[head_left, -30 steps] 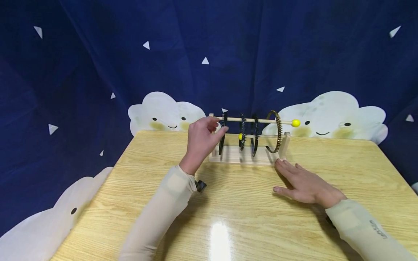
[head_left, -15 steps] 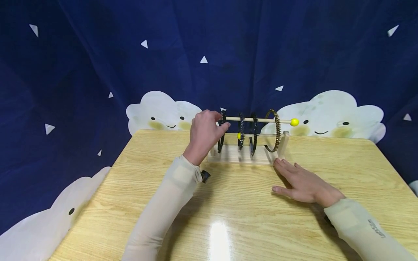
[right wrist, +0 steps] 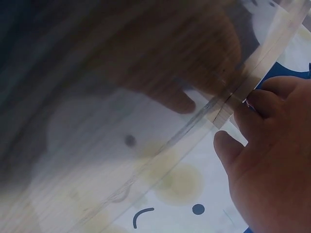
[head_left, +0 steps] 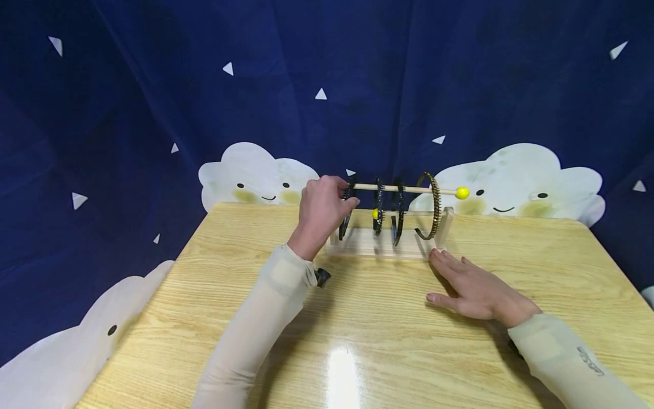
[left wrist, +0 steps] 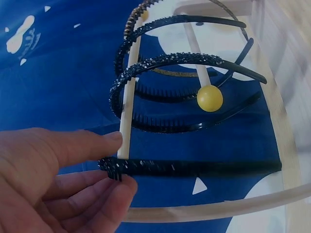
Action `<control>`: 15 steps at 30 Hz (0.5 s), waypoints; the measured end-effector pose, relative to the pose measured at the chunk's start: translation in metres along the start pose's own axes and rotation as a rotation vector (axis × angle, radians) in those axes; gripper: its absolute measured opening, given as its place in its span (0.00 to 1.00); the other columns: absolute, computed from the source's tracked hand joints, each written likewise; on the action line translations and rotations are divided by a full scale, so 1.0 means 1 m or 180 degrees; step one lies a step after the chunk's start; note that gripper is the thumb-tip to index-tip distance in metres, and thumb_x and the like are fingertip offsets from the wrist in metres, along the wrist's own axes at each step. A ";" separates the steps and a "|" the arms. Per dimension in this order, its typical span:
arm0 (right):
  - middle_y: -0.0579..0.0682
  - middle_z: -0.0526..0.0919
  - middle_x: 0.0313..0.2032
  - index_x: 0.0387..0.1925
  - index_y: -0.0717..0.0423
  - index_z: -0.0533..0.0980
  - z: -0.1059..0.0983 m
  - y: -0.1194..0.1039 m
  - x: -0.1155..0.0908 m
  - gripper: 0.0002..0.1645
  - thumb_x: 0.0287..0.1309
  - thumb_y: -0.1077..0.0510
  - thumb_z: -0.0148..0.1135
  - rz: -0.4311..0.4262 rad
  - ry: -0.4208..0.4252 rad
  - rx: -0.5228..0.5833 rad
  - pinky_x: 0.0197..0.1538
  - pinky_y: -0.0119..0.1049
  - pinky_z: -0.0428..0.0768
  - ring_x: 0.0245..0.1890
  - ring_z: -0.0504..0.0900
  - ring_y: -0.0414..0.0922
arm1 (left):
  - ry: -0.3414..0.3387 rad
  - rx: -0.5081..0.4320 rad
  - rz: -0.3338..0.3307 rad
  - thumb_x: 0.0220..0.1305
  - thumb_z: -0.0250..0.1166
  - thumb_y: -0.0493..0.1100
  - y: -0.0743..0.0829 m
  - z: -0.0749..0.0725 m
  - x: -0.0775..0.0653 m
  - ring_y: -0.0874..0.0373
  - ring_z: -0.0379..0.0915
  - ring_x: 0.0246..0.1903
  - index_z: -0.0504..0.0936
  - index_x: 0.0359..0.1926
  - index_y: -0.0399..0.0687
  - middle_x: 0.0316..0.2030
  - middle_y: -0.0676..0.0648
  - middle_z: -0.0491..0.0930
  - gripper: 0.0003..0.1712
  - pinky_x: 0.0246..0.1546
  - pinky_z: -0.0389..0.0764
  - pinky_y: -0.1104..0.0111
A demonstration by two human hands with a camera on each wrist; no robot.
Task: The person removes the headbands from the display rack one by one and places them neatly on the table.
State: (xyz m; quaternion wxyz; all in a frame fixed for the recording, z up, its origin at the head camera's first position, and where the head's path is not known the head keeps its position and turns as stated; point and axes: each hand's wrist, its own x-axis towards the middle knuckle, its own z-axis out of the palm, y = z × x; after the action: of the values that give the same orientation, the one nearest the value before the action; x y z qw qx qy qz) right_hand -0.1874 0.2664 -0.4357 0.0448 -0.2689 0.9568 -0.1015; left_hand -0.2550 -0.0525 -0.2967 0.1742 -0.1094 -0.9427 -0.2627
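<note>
My left hand (head_left: 321, 213) is at the left end of a wooden headband stand (head_left: 378, 243). Between thumb and fingers it pinches the top of the leftmost black headband (left wrist: 194, 167), which hangs on the upper rod (left wrist: 127, 109). Two more black headbands, a glittery one (left wrist: 167, 59) and a toothed one (head_left: 400, 216), hang along the same rod. A gold beaded headband (head_left: 436, 207) is farthest right. My right hand (head_left: 475, 289) lies with fingers extended, fingertips at the front right corner of the stand's base.
A yellow ball (head_left: 462, 193) caps the upper rod's right end. Another yellow ball (left wrist: 210, 98) tips the lower rod. The stand is on a wood-grain table (head_left: 388, 329), with a dark blue curtain (head_left: 276, 85) printed with clouds behind it.
My left hand has moved slightly right and up, its fingers closing around the leftmost headband. That headband's lower end has shifted a little left. The right hand stays in place.
</note>
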 end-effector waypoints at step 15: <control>0.62 0.52 0.76 0.77 0.64 0.53 0.000 0.000 -0.001 0.57 0.67 0.25 0.47 0.0004 0.0004 -0.0014 0.72 0.61 0.52 0.75 0.52 0.60 | 0.0017 -0.0278 -0.0023 0.53 0.80 0.48 -0.006 -0.006 0.005 0.56 0.84 0.38 0.89 0.47 0.42 0.36 0.46 0.88 0.22 0.48 0.81 0.60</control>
State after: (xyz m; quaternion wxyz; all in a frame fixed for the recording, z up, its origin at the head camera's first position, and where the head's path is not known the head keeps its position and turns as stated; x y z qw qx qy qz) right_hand -0.1868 0.2670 -0.4362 0.0436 -0.2683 0.9572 -0.0995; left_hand -0.2595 -0.0601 -0.2932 0.1709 -0.1127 -0.9303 -0.3045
